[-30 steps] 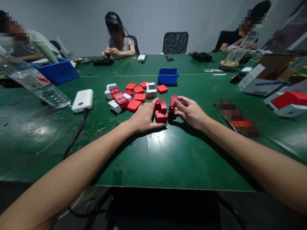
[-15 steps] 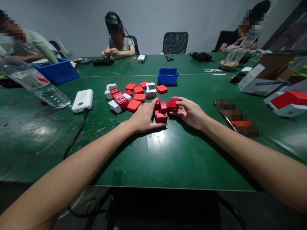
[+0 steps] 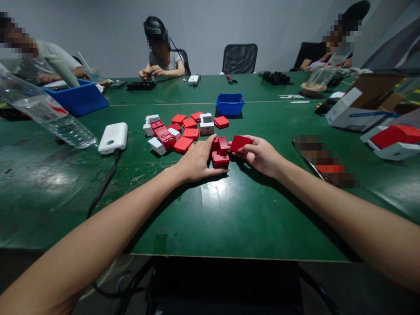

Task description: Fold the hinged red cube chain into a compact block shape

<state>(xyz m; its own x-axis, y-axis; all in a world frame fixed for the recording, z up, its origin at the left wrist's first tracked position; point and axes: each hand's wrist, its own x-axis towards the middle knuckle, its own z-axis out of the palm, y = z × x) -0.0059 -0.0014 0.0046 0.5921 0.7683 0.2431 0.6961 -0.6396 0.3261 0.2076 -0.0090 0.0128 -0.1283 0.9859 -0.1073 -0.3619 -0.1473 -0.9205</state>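
My left hand is wrapped around a red blocky plastic part that rests on the green table. Just to its right, my right hand pinches a flat red plastic piece, its broad face turned up. Beyond my left hand lie loose red pieces, a longer dark red part and white blocks. Some of the fingers of my left hand are hidden behind the part.
A white power bank with a black cable and a tilted water bottle are at the left. A small blue bin stands beyond the pieces. At the right lie a phone and an open box. Several people sit around the table.
My right hand has turned the red piece so that its flat face now shows, with the thumb moved across it. My left hand and the part in it have stayed put.
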